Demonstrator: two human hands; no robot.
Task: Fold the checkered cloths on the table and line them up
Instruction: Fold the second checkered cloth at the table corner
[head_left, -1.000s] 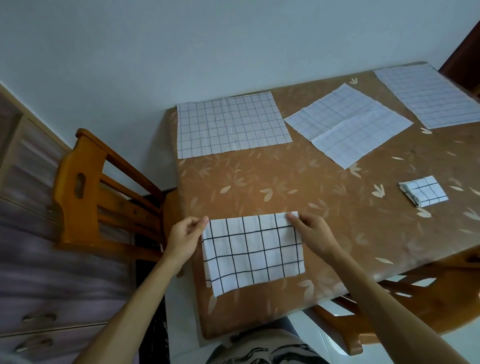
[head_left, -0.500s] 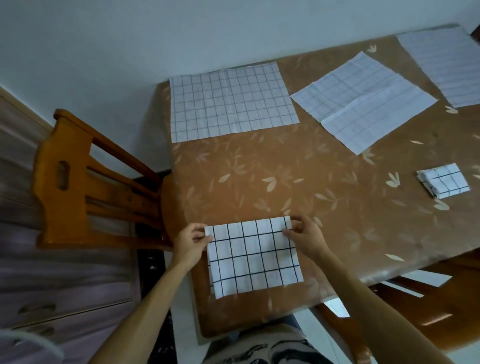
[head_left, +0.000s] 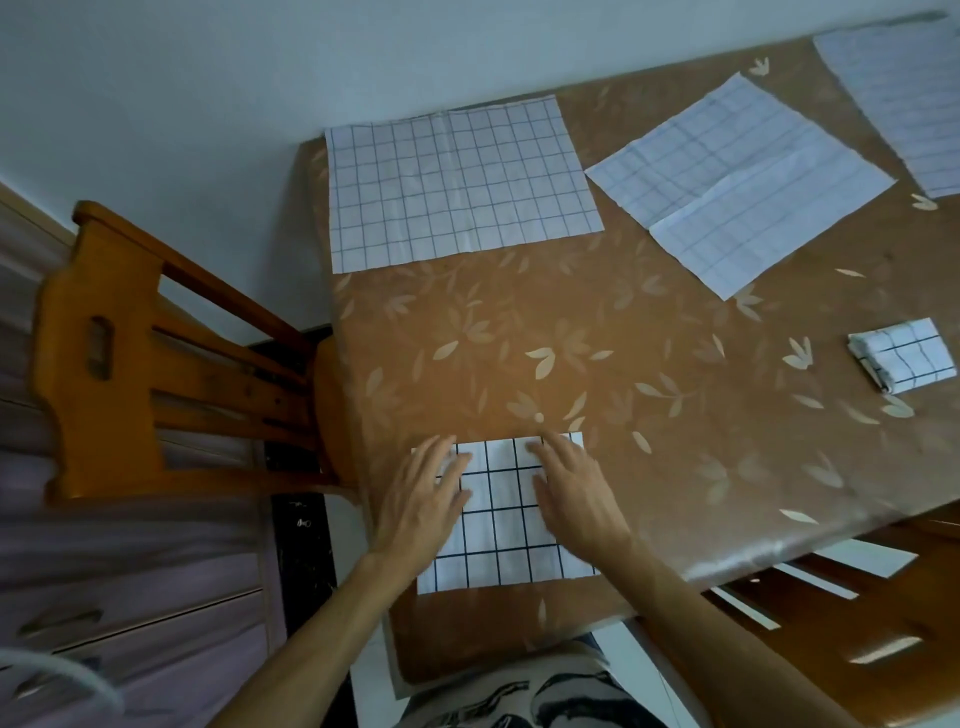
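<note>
Cloth (head_left: 501, 512) under our palms lies part-folded at the near edge of the desk (head_left: 597, 374). Our left hand (head_left: 423, 501) and right hand (head_left: 574, 493) press it flat, fingers spread, gripping nothing. We judge it light, limp and prone to sliding, so corners are best pinched for folding.

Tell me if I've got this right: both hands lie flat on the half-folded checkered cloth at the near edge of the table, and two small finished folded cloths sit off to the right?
Not quite. The head view shows only one small folded cloth at the right. The rest holds: the left hand and right hand lie flat on the half-folded cloth near the table's near edge.
</note>
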